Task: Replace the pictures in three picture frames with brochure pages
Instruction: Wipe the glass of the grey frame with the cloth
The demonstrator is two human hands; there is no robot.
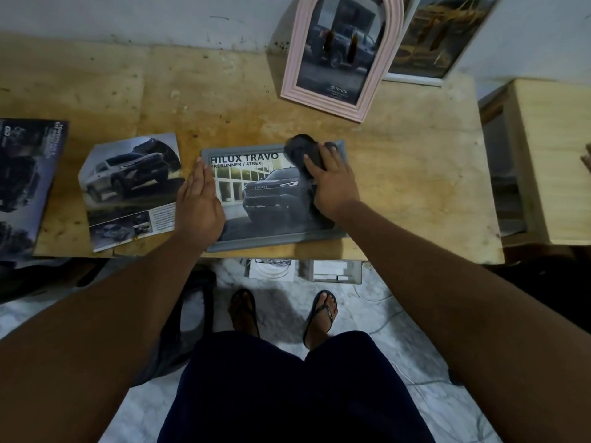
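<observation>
You are working on the grey frame [275, 243], which is lying flat on the desk [415, 187] near its front edge, directly ahead of you. The brochure page inside it is showing the heading "HILUX TRAVO", the line "PRERUNNER / 4TREX" beneath it, and a dark pickup with "TOYOTA" across its grille. Your left hand [200, 203] is resting palm down on the left rim of this frame, with its fingers [200, 169] lying straight and close together, pointing away from you and gripping nothing. Your right hand [332, 183] is lying over the upper right part of the page, with its fingers [329, 150] curling onto a dark cloth [302, 150] and pressing it against the frame face; the cloth is covering the end of the heading. Both forearms are reaching forward over the desk edge. Just left of the grey frame, a cut brochure page [128, 187] is lying flat, showing a white pickup and a block of print too small to read. At the far left, a brochure [22, 180] is overhanging the desk edge; its print cannot be read. A pink arched frame [323, 105] is leaning against the wall behind, holding a dark vehicle picture marked "TOYOTA" at its foot. A white frame [412, 79] is standing just behind it to the right.
</observation>
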